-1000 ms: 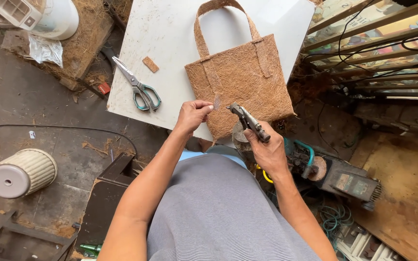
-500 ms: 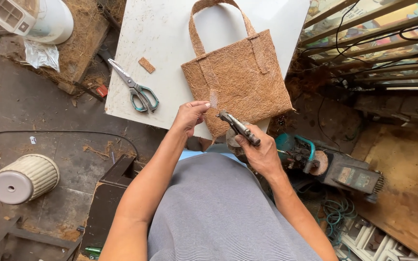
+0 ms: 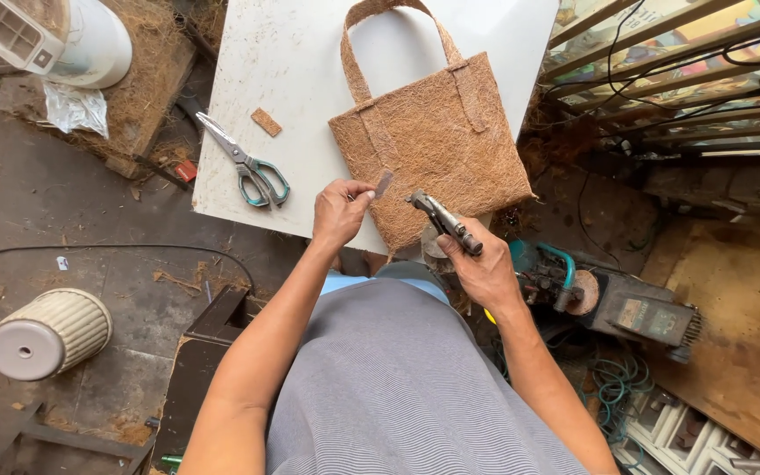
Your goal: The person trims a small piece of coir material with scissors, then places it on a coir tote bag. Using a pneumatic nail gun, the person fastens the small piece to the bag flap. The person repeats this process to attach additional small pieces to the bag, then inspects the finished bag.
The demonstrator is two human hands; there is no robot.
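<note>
Left hand (image 3: 338, 214) pinching small fibre strip (image 3: 383, 183) | right hand (image 3: 482, 268) gripping metal hand tool (image 3: 443, 222) | coir tote bag (image 3: 433, 141) just ahead on tabletop (image 3: 292, 70) | best: hold strip flat, tool squarely aligned.

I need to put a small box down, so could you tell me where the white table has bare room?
The white table is bare between the scissors and the fibre bag, beyond the small brown scrap. The near edge is crowded: the left hand pinches a strip there, and the right hand grips a metal tool.

Soft even daylight; white table (image 3: 310, 105) bright, floor dim; sharp focus, wide-angle bending at edges
</note>
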